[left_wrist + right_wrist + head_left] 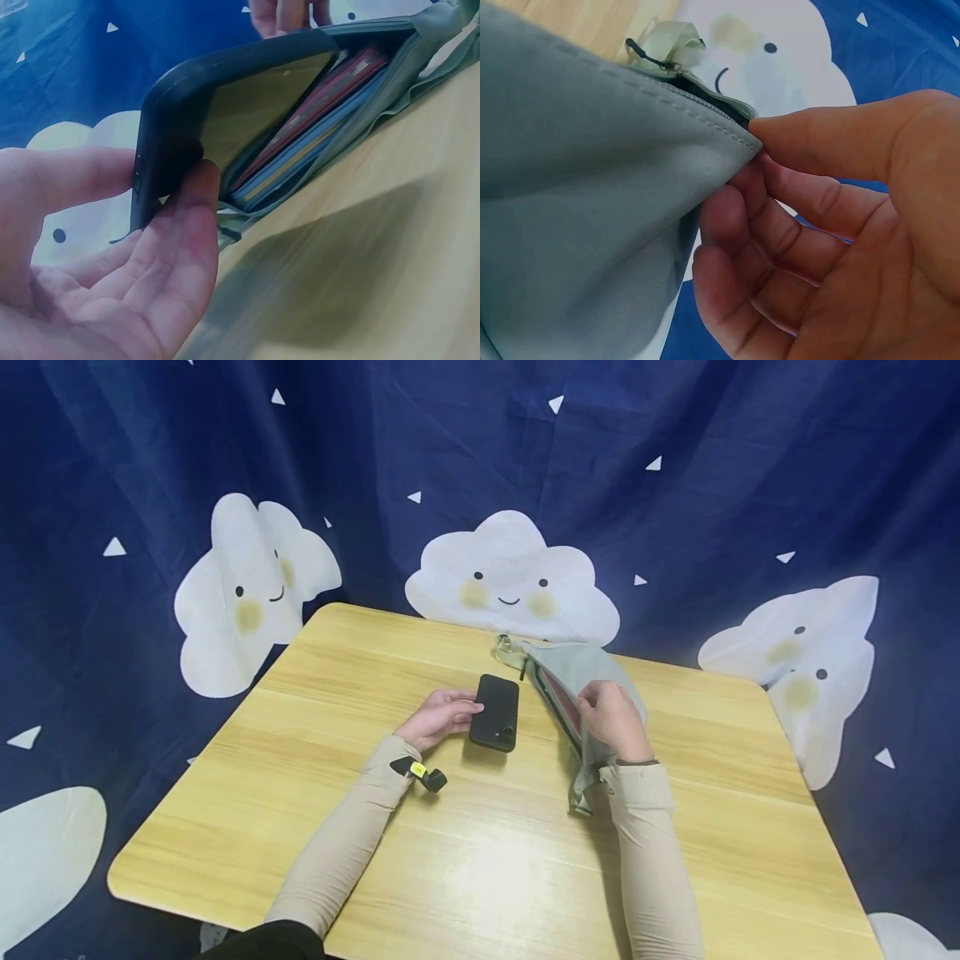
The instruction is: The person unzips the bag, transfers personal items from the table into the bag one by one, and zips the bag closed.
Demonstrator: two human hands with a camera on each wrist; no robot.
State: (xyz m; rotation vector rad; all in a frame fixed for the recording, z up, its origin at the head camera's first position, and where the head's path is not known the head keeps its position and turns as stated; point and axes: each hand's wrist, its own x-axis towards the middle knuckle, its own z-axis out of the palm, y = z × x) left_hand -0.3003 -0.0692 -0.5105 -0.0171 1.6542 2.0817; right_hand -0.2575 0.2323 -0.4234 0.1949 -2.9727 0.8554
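Note:
My left hand (pixel 444 718) pinches a black smartphone (pixel 495 702) by its left edge, thumb on one face and fingers on the other. The phone is tilted above the table, its back with the camera toward the head view. To its right lies a grey-green zippered pouch bag (pixel 596 660), unzipped along its left side. With thumb and fingers, my right hand (pixel 615 722) pinches the edge of the bag's opening. Dark red (pixel 319 101) and blue flat items (pixel 304 146) show inside the bag in the left wrist view, partly hidden behind the phone.
A light wood table (pixel 315 693) carries the bag. A pale strap with a buckle (pixel 510 647) lies at the bag's far end, beside the black zipper pull (pixel 645 56). Behind the table hangs a dark blue curtain (pixel 450 435) with smiling clouds. A black strap with a yellow tag (pixel 418 770) is on my left wrist.

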